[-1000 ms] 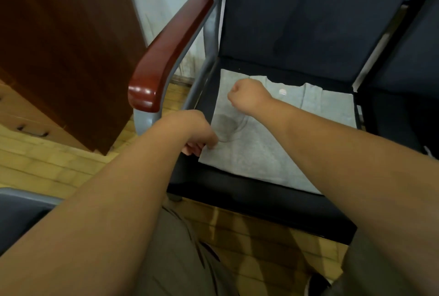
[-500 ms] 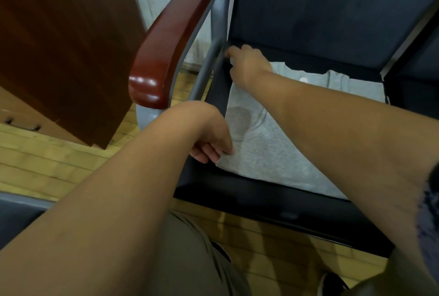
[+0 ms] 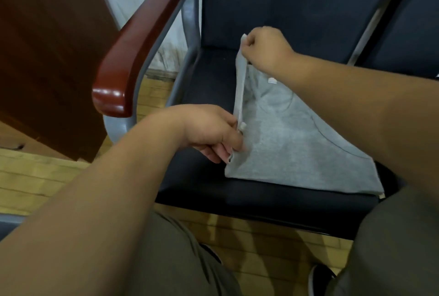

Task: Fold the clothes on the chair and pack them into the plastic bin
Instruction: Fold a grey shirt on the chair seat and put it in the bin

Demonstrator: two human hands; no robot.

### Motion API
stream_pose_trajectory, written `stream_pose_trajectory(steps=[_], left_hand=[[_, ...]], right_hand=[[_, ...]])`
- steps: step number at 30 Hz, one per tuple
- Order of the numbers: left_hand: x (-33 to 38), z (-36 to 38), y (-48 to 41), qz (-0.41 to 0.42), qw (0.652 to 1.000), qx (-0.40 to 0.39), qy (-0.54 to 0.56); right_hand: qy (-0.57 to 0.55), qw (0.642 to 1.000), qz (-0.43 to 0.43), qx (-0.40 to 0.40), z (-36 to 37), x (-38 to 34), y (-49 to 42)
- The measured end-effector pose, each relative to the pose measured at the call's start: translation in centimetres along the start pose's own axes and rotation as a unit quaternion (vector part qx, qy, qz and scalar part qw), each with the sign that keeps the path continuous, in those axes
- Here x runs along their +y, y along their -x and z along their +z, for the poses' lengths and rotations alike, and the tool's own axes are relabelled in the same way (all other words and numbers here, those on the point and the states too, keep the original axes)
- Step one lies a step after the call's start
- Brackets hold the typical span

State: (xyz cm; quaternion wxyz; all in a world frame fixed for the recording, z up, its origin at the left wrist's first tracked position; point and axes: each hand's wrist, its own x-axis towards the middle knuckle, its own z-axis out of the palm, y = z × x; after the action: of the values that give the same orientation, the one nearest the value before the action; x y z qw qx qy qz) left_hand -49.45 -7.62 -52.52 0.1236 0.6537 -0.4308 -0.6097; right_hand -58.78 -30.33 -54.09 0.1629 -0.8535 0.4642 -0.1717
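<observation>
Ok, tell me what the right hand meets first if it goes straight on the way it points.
Likely the backrest, near its grey frame post. The right hand, pinching the shirt by its edge, points up-left toward it; depth is unclear.

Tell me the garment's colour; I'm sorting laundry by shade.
Plain light grey garment, seen best in the head view.

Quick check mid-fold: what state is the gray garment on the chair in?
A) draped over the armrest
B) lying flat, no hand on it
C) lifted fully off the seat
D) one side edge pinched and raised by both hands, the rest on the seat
D: the left hand and the right hand each pinch the raised edge of the gray garment, while the rest of it lies on the chair seat.
</observation>
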Motion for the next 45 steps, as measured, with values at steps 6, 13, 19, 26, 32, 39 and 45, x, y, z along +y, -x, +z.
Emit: stream_pose_trajectory(steps=[6,13,19,26,32,39,45], left_hand=[[3.9,4.1,-1.8,0.015,0.999,-0.022,-0.036],[6.4,7.8,-5.1,-0.050,0.992,-0.027,-0.111],[7.3,8.3,-7.0,-0.060,0.975,0.020,-0.213],[9.7,11.0,-7.3,-0.019,0.951,0.021,-0.307],[11.7,14.2,-8.3,0.081,0.936,0.016,-0.341],[13.1,16.8,-10.6,0.202,0.912,-0.030,-0.356],[14.1,19.5,-12.9,0.247,0.870,-0.095,-0.416]], right_hand=[[-0.081,0.995,0.055,0.003,-2.6,5.3,1.9],[-0.104,0.987,0.083,-0.091,-2.7,9.1,3.1],[-0.054,0.987,0.102,-0.113,-4.2,12.2,3.9],[-0.010,0.983,0.146,-0.114,-7.0,16.0,5.7],[0.045,0.977,0.147,-0.145,-8.6,19.0,7.4],[0.055,0.977,0.155,-0.137,-9.9,23.7,8.4],[0.044,0.977,0.138,-0.156,-9.1,25.8,8.1]])
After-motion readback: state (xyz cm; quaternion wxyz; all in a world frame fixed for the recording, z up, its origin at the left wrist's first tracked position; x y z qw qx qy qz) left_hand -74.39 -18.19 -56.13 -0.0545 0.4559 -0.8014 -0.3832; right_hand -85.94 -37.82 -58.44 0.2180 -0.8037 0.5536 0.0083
